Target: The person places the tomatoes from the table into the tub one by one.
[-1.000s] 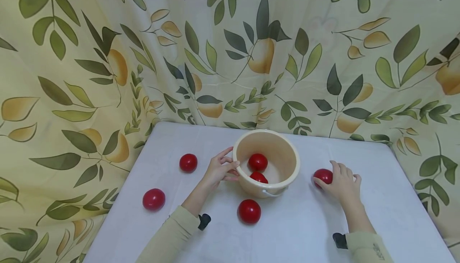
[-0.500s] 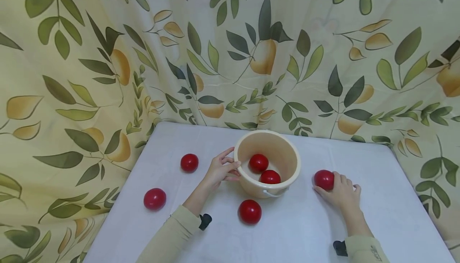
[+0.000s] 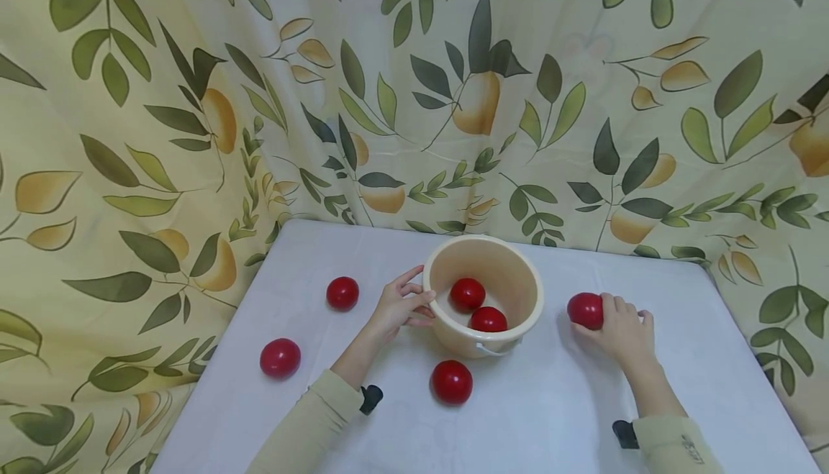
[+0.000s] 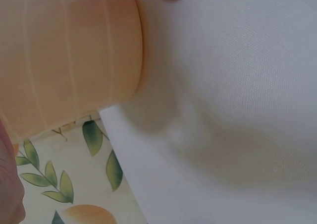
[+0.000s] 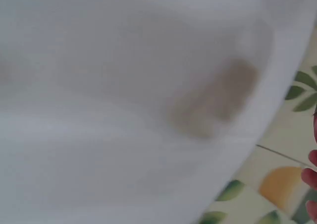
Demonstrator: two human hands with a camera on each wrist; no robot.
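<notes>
A cream plastic bucket (image 3: pixel 518 276) stands in the middle of the white table (image 3: pixel 531 416), with two red tomatoes (image 3: pixel 468 294) inside it. My left hand (image 3: pixel 400 303) grips the bucket's left rim, thumb on the edge. My right hand (image 3: pixel 620 329) holds a red tomato (image 3: pixel 585 310) just above the cloth, right of the bucket. In the left wrist view the bucket's outer wall (image 4: pixel 69 55) fills the upper left. The right wrist view is blurred white cloth (image 5: pixel 124 105).
Three more red tomatoes lie on the table: one (image 3: pixel 451 381) in front of the bucket, one (image 3: pixel 342 293) to its left, one (image 3: pixel 280 357) near the left edge. A leaf-patterned curtain (image 3: pixel 414 100) hangs behind and around the table.
My right hand has closed round the tomato at the right and raised it slightly off the cloth. A tomato in the bucket has shifted right. The left hand has stayed on the rim.
</notes>
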